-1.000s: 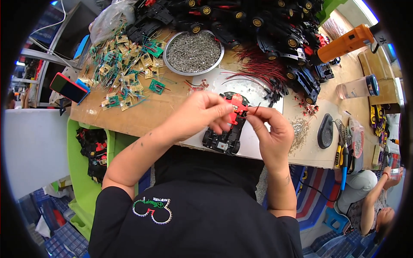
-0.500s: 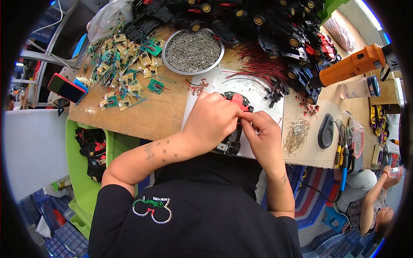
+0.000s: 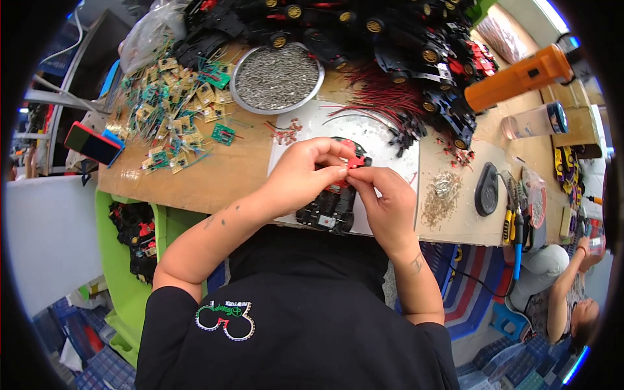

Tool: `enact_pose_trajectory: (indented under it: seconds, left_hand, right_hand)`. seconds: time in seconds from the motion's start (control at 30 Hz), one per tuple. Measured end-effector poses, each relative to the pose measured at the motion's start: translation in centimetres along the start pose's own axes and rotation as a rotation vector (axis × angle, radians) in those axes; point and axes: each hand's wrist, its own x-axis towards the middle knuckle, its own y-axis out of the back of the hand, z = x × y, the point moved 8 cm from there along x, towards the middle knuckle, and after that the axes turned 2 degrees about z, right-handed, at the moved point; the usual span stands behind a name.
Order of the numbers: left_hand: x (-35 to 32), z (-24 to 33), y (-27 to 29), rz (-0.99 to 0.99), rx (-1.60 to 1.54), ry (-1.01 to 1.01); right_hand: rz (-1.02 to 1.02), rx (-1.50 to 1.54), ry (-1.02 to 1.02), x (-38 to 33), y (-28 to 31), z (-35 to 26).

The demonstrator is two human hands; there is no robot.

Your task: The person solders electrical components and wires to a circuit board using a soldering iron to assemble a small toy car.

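A black and red toy car chassis (image 3: pixel 328 213) lies on the white sheet (image 3: pixel 283 151) at the table's front edge. Over its far half, my left hand (image 3: pixel 300 174) is closed in a pinch on a small red plastic piece (image 3: pixel 356 162). My right hand (image 3: pixel 389 205) meets it from the right, its thumb and forefinger pinched together at the same piece. The fingers hide part of the piece, and I cannot tell whether it touches the chassis. Beyond my hands lie small reddish parts (image 3: pixel 286 132) and a bundle of red and black wires (image 3: pixel 383 97).
A round metal bowl of screws (image 3: pixel 276 78) stands beyond, with circuit boards (image 3: pixel 175 117) to its left. Toy cars (image 3: pixel 409 39) are heaped at the back. An orange power screwdriver (image 3: pixel 520 78) hangs at right, above a soldering iron (image 3: pixel 518 257). Another person (image 3: pixel 562 292) sits far right.
My left hand has turned, its fingers rising so the red piece shows at the fingertips. More of the chassis is uncovered. The whole view has shifted slightly.
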Motion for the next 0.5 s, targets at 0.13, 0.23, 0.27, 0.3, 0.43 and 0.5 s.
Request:
enact_pose_trajectory:
  seconds: [0.13,0.23,0.27,0.3,0.43,0.5]
  left_hand:
    - [-0.3,0.1,0.1,0.059,0.153,-0.033]
    - [-0.3,0.4,-0.2,0.066,0.263,-0.079]
    - [-0.3,0.3,0.0,0.101,0.257,-0.081]
    - [-0.2,0.2,0.0,0.103,0.255,-0.083]
    - [0.1,0.2,0.3,0.171,0.251,-0.137]
    - [0.4,0.0,0.2,0.184,0.271,-0.157]
  right_hand:
    - [0.104,0.119,-0.077,1.0,1.5,0.5]
    - [0.098,0.199,-0.134,1.5,2.4,1.4]
    - [0.097,0.197,-0.132,1.6,3.0,1.9]
    - [0.135,0.060,-0.228,1.6,4.1,3.5]
    - [0.227,-0.504,-0.241,1.8,9.3,7.9]
    - [0.228,-0.712,-0.333,1.8,10.6,9.7]
